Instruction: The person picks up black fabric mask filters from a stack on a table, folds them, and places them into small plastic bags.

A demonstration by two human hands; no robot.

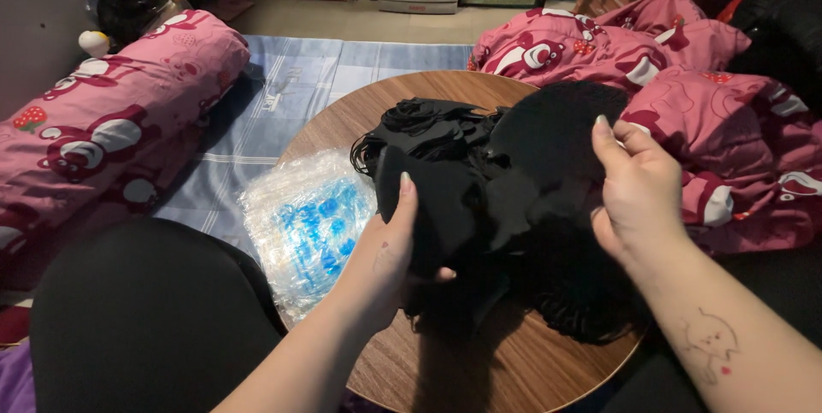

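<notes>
On the round wooden desk (548,370) lies a heap of black fabric pieces (522,199), covering most of the desk's centre and right portion.

Left hand (390,250): positioned at the near left edge of the heap. It is closed on a flat black fabric piece (428,207), which stands upright above the desk surface; the thumb runs up the near face of the piece and the fingertips curl under its lower edge.

Right hand (638,195): positioned at the right side of the heap, fingers bent inward and pressed against the black material. The index finger points upward along the heap's edge. The fingertips are hidden behind the hand, so whether it grips the fabric or only rests against it cannot be told. A small line-drawn tattoo shows on the right forearm.

Black elastic cords (411,122) lie bunched at the far left side of the heap.

Left of the heap, partly on the desk and overhanging its edge, lies a crumpled clear plastic bag with blue print (304,220), just beside the left hand.

Surroundings: a pink patterned bolster (111,130) at left, a pink patterned blanket (711,96) at right, and a blue checked mat (282,96) beneath the desk.
</notes>
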